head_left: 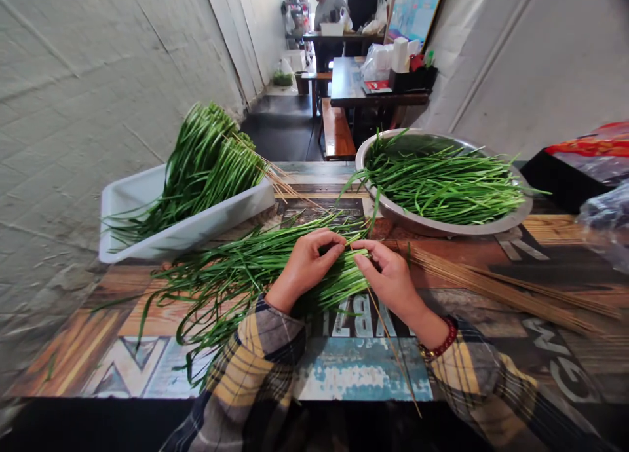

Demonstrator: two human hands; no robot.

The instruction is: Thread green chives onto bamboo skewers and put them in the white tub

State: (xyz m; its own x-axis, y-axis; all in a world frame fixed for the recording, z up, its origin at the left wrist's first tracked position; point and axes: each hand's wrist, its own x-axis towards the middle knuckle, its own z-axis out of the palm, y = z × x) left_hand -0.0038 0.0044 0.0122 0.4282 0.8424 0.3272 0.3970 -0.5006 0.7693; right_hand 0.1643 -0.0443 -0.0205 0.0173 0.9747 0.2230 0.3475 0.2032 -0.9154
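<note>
A flat row of green chives lies across the table in front of me. My left hand rests on the cut ends of the row, fingers curled and pinching the stalks. My right hand is closed on a thin bamboo skewer that runs from its fingertips down toward the table's near edge. The skewer's tip meets the chive ends between my two hands.
A white plastic tray at the left holds skewered chives. A steel basin at the right is full of loose chives. Loose bamboo skewers lie to the right. Plastic bags sit far right. A person stands at a far table.
</note>
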